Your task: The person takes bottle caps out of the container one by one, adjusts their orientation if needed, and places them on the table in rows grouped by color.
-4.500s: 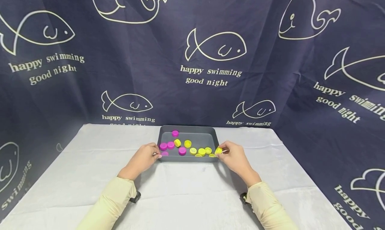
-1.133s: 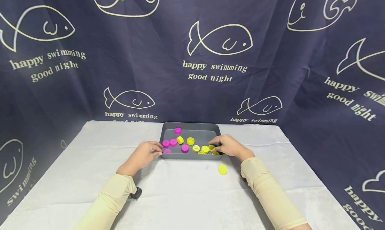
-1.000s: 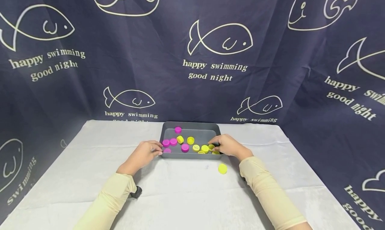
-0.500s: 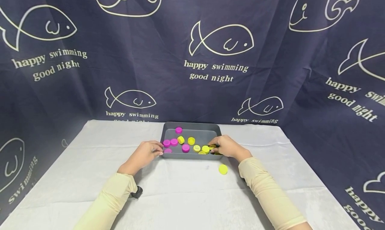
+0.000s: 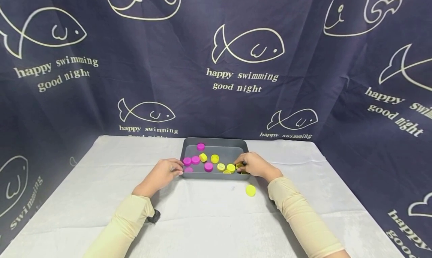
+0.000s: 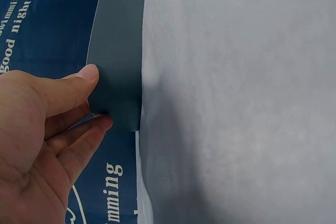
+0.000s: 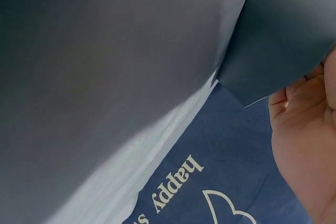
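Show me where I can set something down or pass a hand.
Bare: the white cloth between the sleeves, nearer than the tray and loose yellow cap; also the tray's back right, right of the rearmost magenta cap. Crowded: the tray's front right, yellow caps by the right hand; and front left, magenta caps by the left hand.

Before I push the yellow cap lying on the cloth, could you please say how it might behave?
The yellow cap looks like moulded plastic, so it is probably light and stiff. It appears to lie flat on the white cloth, so it would likely slide; its round outline suggests it might roll if stood on edge.
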